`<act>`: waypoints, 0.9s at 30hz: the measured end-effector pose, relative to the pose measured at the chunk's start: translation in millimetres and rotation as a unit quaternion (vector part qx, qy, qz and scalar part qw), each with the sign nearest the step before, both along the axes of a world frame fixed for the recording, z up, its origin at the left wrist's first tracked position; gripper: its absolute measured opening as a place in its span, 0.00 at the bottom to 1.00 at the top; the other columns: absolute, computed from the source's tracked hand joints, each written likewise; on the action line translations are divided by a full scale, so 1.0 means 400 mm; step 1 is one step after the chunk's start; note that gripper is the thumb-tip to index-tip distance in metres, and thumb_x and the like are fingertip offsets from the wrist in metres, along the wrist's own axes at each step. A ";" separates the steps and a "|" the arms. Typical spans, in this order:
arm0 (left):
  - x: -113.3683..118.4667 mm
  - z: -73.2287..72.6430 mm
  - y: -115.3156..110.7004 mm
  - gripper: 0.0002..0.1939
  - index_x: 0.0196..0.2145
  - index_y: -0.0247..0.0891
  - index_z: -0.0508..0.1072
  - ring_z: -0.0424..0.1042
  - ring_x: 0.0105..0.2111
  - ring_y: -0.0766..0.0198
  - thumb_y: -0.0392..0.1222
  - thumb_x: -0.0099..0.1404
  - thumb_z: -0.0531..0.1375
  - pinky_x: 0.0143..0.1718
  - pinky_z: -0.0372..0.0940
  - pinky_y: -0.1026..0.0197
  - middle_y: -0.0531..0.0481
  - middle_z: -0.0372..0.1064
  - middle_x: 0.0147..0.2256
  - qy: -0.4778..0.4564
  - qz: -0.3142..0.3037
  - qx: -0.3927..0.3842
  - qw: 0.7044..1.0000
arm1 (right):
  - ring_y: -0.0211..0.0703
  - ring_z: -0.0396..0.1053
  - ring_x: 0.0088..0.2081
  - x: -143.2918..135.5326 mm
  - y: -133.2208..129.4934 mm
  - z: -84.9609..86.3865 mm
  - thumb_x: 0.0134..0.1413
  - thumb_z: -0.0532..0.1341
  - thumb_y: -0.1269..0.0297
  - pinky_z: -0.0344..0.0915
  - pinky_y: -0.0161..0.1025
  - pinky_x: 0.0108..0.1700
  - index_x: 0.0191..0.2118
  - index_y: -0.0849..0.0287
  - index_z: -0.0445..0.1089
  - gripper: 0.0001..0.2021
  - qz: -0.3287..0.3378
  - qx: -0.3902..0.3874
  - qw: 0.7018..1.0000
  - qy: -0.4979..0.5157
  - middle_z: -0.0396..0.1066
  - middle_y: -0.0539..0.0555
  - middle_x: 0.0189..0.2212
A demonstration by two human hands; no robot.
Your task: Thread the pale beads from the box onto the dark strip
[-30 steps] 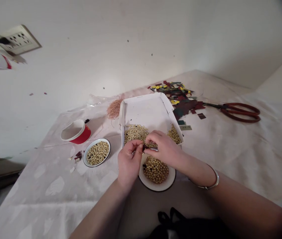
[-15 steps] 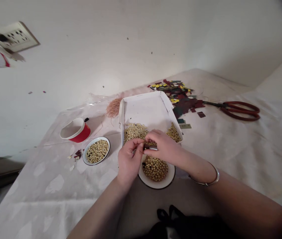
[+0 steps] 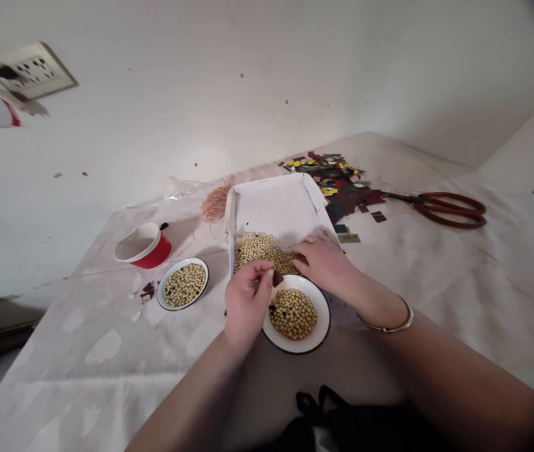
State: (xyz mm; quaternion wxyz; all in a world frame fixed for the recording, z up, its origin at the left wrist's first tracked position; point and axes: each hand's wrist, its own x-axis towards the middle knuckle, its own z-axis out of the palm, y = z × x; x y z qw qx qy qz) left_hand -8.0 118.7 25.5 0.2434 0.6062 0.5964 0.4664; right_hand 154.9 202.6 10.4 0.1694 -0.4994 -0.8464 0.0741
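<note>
The dark red chip (image 3: 277, 278), flat and straight-edged, is pinched between thumb and forefinger of the left hand (image 3: 247, 301) over the far-left rim of the white bowl (image 3: 322, 320), its free end pointing right; which way its long axis runs is too small to tell. The right hand (image 3: 323, 260) has curled fingers among smooth, pale, round balls (image 3: 255, 246) in the shallow white box (image 3: 279, 204), though whether they grip any I cannot tell. The bowl is round, glossy and dark-edged.
</note>
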 end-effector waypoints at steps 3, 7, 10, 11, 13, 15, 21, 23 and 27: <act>-0.001 -0.002 0.000 0.06 0.38 0.39 0.71 0.73 0.30 0.68 0.39 0.63 0.56 0.33 0.66 0.67 0.54 0.74 0.29 0.015 0.009 0.003 1.000 | 0.48 0.64 0.38 0.001 0.000 0.003 0.50 0.60 0.65 0.56 0.41 0.37 0.31 0.56 0.73 0.05 0.000 -0.030 0.999 0.013 0.70 0.56 0.33; -0.004 -0.005 0.001 0.06 0.38 0.39 0.71 0.74 0.30 0.68 0.39 0.63 0.56 0.33 0.66 0.66 0.53 0.74 0.29 0.026 0.010 0.004 1.000 | 0.45 0.63 0.35 0.002 0.001 0.009 0.48 0.60 0.70 0.54 0.39 0.34 0.26 0.57 0.70 0.04 0.002 -0.047 0.998 0.034 0.69 0.54 0.30; -0.005 -0.008 0.002 0.07 0.39 0.38 0.70 0.74 0.30 0.67 0.39 0.63 0.56 0.33 0.67 0.66 0.53 0.74 0.30 0.020 0.004 -0.002 1.000 | 0.43 0.63 0.34 0.000 0.000 0.011 0.48 0.59 0.72 0.53 0.38 0.34 0.25 0.57 0.69 0.06 0.004 -0.051 0.998 0.043 0.68 0.53 0.29; -0.005 -0.009 0.002 0.07 0.39 0.38 0.70 0.74 0.30 0.67 0.39 0.63 0.56 0.33 0.67 0.65 0.53 0.74 0.29 0.018 0.001 -0.004 1.000 | 0.43 0.63 0.34 0.000 0.000 0.011 0.48 0.58 0.72 0.53 0.38 0.34 0.25 0.57 0.69 0.06 0.004 -0.051 0.998 0.045 0.68 0.53 0.29; -0.005 -0.010 0.003 0.07 0.38 0.39 0.70 0.73 0.30 0.67 0.39 0.63 0.55 0.33 0.67 0.65 0.53 0.74 0.29 0.017 -0.003 -0.003 1.000 | 0.43 0.63 0.35 0.000 0.000 0.010 0.49 0.59 0.72 0.53 0.38 0.34 0.25 0.57 0.69 0.05 0.000 -0.049 0.998 0.047 0.68 0.53 0.29; -0.005 -0.010 0.003 0.07 0.38 0.39 0.70 0.73 0.31 0.67 0.39 0.63 0.55 0.34 0.67 0.65 0.53 0.74 0.29 0.021 -0.003 0.001 1.000 | 0.44 0.63 0.35 0.001 0.000 0.009 0.49 0.60 0.70 0.53 0.38 0.35 0.28 0.58 0.70 0.02 -0.005 -0.044 0.998 0.045 0.69 0.54 0.30; -0.005 -0.006 0.003 0.06 0.38 0.39 0.70 0.74 0.30 0.67 0.38 0.63 0.55 0.34 0.66 0.65 0.53 0.74 0.29 0.037 -0.002 0.003 0.999 | 0.45 0.63 0.35 0.006 0.002 0.011 0.47 0.62 0.69 0.53 0.38 0.35 0.27 0.58 0.71 0.01 -0.001 -0.060 0.997 0.040 0.69 0.54 0.30; -0.005 -0.006 0.003 0.06 0.38 0.39 0.70 0.73 0.30 0.67 0.38 0.63 0.55 0.35 0.66 0.65 0.53 0.74 0.29 0.040 0.001 0.005 0.999 | 0.44 0.63 0.35 0.006 0.002 0.011 0.46 0.61 0.71 0.53 0.38 0.34 0.25 0.58 0.70 0.03 -0.001 -0.067 0.997 0.041 0.68 0.53 0.29; -0.005 -0.006 0.003 0.07 0.38 0.38 0.70 0.73 0.31 0.67 0.38 0.63 0.56 0.35 0.66 0.65 0.53 0.74 0.29 0.043 0.002 0.010 0.999 | 0.43 0.63 0.34 0.004 0.004 0.014 0.47 0.59 0.73 0.54 0.38 0.35 0.24 0.59 0.68 0.05 0.001 -0.060 0.997 0.052 0.68 0.53 0.29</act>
